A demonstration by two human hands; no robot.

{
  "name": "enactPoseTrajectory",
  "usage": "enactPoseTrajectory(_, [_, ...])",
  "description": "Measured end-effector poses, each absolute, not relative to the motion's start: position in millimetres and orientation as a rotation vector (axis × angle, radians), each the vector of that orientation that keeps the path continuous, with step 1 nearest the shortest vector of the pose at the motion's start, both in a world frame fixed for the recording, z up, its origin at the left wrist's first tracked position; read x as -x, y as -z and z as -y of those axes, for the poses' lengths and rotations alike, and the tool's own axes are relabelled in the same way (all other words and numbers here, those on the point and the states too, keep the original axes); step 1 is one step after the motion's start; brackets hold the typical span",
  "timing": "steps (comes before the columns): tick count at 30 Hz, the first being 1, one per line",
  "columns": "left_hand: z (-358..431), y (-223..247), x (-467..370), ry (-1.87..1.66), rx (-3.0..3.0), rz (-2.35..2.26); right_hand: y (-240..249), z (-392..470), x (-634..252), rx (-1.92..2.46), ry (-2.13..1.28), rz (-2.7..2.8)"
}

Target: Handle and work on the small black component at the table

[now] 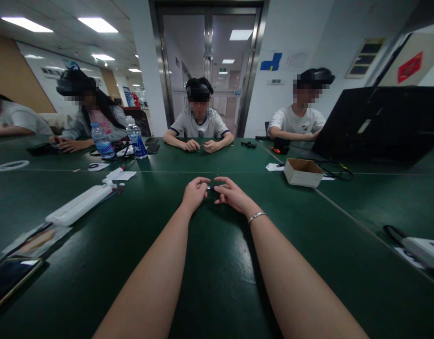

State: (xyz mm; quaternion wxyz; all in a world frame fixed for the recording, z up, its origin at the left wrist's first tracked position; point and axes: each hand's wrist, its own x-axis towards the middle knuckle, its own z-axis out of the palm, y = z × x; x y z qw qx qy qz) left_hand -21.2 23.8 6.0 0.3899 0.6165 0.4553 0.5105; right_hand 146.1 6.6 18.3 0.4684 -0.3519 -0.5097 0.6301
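Note:
A small dark object [211,188] with a shiny, light left end spans the gap between my two hands, above the green table [217,240]. My left hand [196,194] pinches its light end between thumb and fingers. From the other side, my right hand [231,194] grips the dark end, its index finger reaching over toward the left one. The fingertips of both hands are close together but apart. What exactly the object is, I cannot make out.
A white box [303,173] and cables lie at the right, near a large black monitor [382,125]. Two bottles [137,139], a long white item [80,205] and a phone [13,278] are at the left. Several people sit across the table.

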Motion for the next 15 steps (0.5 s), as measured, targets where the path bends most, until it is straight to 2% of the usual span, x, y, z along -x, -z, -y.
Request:
enactPoseTrajectory(10, [-25.0, -5.2, 22.4, -1.3, -1.566, -1.171, -14.3, -8.3, -148.1, 0.802, -1.539, 1.312])
enactPoseTrajectory(15, [-26.2, -6.6, 23.6, -1.4, -1.5, -1.122, -11.2, -12.0, -143.8, 0.935, -1.479, 1.402])
